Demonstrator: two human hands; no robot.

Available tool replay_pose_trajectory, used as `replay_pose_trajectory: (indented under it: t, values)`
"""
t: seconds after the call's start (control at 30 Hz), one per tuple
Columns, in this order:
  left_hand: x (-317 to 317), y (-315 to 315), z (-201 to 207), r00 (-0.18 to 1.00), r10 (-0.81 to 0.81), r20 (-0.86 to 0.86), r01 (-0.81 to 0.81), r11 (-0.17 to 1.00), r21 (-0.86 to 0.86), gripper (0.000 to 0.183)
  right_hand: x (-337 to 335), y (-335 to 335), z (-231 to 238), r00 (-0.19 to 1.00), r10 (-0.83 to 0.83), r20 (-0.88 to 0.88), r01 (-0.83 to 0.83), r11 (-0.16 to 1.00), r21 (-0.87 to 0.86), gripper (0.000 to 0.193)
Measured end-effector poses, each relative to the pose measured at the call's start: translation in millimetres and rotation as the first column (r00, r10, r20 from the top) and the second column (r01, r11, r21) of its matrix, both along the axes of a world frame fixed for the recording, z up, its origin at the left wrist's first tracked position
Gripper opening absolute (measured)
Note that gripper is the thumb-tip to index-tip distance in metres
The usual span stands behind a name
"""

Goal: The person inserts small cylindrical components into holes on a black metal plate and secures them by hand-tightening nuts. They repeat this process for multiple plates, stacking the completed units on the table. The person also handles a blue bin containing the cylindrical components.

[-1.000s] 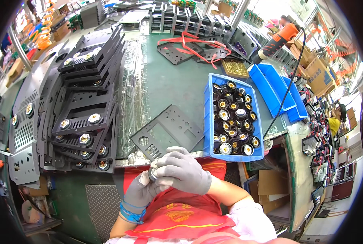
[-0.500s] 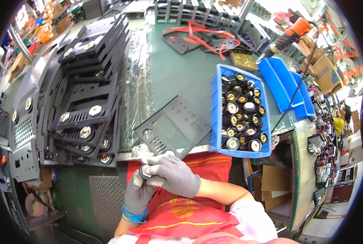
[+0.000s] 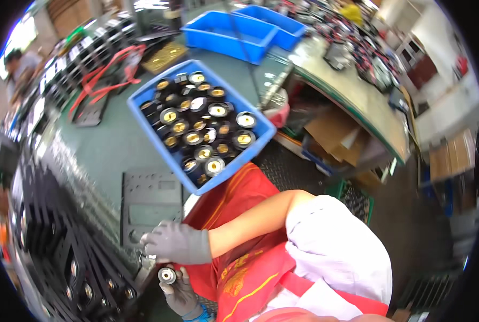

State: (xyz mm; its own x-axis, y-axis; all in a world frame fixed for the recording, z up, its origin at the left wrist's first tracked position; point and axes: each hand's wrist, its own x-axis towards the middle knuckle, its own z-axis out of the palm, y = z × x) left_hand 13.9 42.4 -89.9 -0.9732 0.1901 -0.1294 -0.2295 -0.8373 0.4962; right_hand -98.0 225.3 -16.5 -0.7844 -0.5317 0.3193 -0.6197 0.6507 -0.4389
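Camera view swings right; hands now look parted. Left hand in grey glove (image 3: 181, 296), seven o'clock, holds round black part with silvery centre (image 3: 167, 276), apparently unaided. Right hand in grey glove (image 3: 178, 244), just above part, curled near flat dark-grey metal plate (image 3: 152, 197); cannot tell if gripping. Blue plastic bin (image 3: 234, 168) at one o'clock from plate.

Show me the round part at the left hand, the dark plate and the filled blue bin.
Round part (image 3: 167, 276): head view, middle of its face.
Plate (image 3: 148, 197): head view, solid strip beside its large cutout.
Bin (image 3: 233, 160): head view, rim nearest the person.
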Motion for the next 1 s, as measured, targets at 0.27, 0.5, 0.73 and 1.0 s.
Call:
replay_pose_trajectory:
  t: [0.27,0.5,0.73,1.0]
  values:
    - [-16,20,-29,0.986,-0.142,0.091,0.115,0.960,0.255,0.042,5,40,-6,0.977,0.213,0.020,-0.212,0.977,-0.016,0.027]
    - [-20,44,-43,0.982,-0.187,0.013,0.167,0.904,0.393,0.049,-1,83,6,0.928,0.238,0.286,-0.240,0.970,-0.027,0.028]
    - [-25,82,10,0.999,-0.039,0.010,0.038,0.993,0.110,0.044,-16,93,31,0.909,0.245,0.336,-0.233,0.969,-0.077,0.028]
    - [-22,78,-11,0.967,-0.157,0.199,0.117,0.973,0.198,0.063,-18,89,6,0.971,0.148,0.187,-0.090,0.954,-0.286,0.029]
